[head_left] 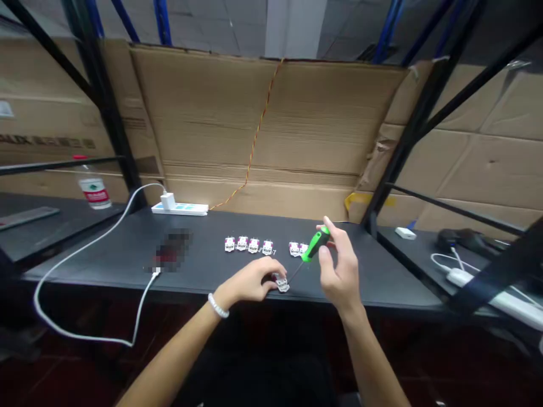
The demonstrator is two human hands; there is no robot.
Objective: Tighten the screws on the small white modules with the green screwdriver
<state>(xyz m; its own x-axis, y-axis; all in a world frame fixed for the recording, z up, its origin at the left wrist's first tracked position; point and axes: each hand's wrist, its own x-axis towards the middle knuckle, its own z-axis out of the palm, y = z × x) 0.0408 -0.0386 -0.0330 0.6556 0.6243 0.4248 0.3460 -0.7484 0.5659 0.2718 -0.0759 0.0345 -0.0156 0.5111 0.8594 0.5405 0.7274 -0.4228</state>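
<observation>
My left hand [254,280] rests on the black table [127,254] near its front edge, fingers closed on a small white part [281,282]. My right hand [339,265] grips a screwdriver with a green handle [316,243]; its thin shaft slants down left, with the tip at the small part. Behind my hands a row of several similar small white and pink parts [248,245] lies on the table, with two more [298,249] just to the right of them.
A white power strip [180,207] with a plugged charger sits at the back left; its white cable [85,249] loops over the table's front edge. A plastic bottle [94,189] stands far left. Cardboard sheets [271,130] wall the back. Black frame posts [403,147] flank the table.
</observation>
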